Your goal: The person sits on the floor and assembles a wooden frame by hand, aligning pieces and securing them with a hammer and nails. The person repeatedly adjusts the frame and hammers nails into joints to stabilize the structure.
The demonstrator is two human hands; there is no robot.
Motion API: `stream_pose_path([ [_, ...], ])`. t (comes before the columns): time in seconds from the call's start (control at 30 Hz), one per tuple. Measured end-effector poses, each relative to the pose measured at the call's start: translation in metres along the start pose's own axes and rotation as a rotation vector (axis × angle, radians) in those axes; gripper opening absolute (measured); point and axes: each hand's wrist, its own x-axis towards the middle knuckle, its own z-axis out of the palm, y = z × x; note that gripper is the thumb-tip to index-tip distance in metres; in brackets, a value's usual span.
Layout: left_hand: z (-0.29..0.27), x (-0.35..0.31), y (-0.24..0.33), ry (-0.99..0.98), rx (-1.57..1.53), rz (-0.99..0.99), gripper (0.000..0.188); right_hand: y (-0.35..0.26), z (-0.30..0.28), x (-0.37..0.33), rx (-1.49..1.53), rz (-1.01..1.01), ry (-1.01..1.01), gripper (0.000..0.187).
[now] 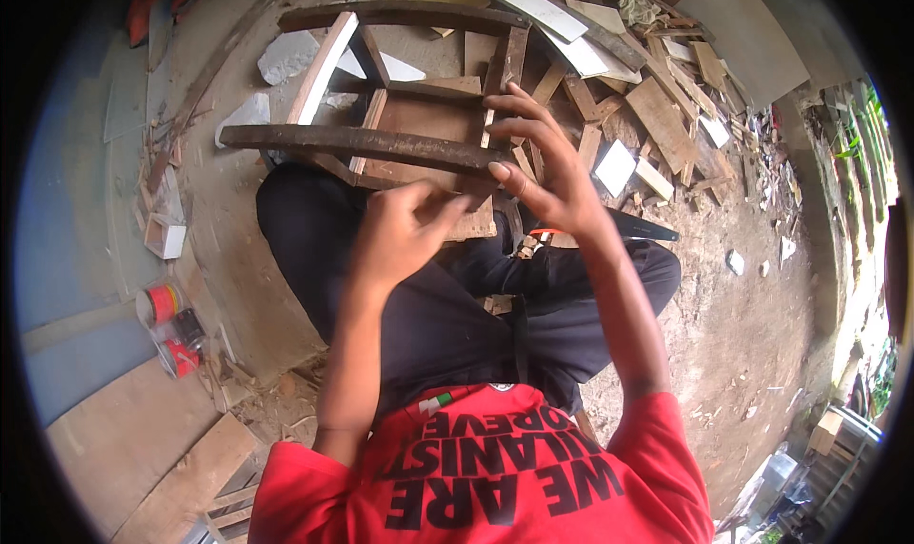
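Observation:
A dark brown wooden frame [357,145], like a stool or small chair frame, rests before me over my crossed legs. Pale wooden crosspieces join its curved rails. My right hand [557,168] grips its right end, the thumb on the near rail and the fingers spread along the end piece. Just below the near rail, my left hand [405,230] is closed with thumb and fingers drawn together. What its fingertips hold, if anything, is hidden. A handsaw [647,226] with an orange-marked handle lies beside my right knee.
Wood offcuts [657,116] and white board pieces [538,11] pile up at the far right. Red cans [164,304] stand at the left near glass-like sheets [138,97]. Plywood [138,439] lies at lower left. A wall [824,192] borders the right side.

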Motion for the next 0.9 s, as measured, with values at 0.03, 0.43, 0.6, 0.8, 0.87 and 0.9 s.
stream_pose_path([
  [0.03,-0.016,-0.003,0.012,-0.066,-0.037,-0.116,0.026,-0.001,0.010,-0.007,0.043,0.044,0.123,0.046],
  [0.43,-0.017,0.067,0.042,-0.056,0.451,0.425,0.034,0.001,0.073,-0.028,0.573,0.419,0.505,0.049],
  [0.6,-0.008,0.076,0.037,-0.176,0.657,0.293,0.047,0.044,0.081,-0.053,0.581,0.294,0.480,0.056],
  [0.8,-0.006,0.069,0.042,-0.150,0.653,0.287,0.046,0.060,0.058,-0.067,0.734,0.304,0.469,0.082],
  [0.87,-0.003,0.070,0.043,-0.135,0.692,0.320,0.045,0.060,0.058,-0.075,0.720,0.330,0.537,0.081],
  [0.9,-0.002,0.069,0.042,-0.121,0.721,0.334,0.044,0.065,0.061,-0.082,0.705,0.361,0.565,0.082],
])
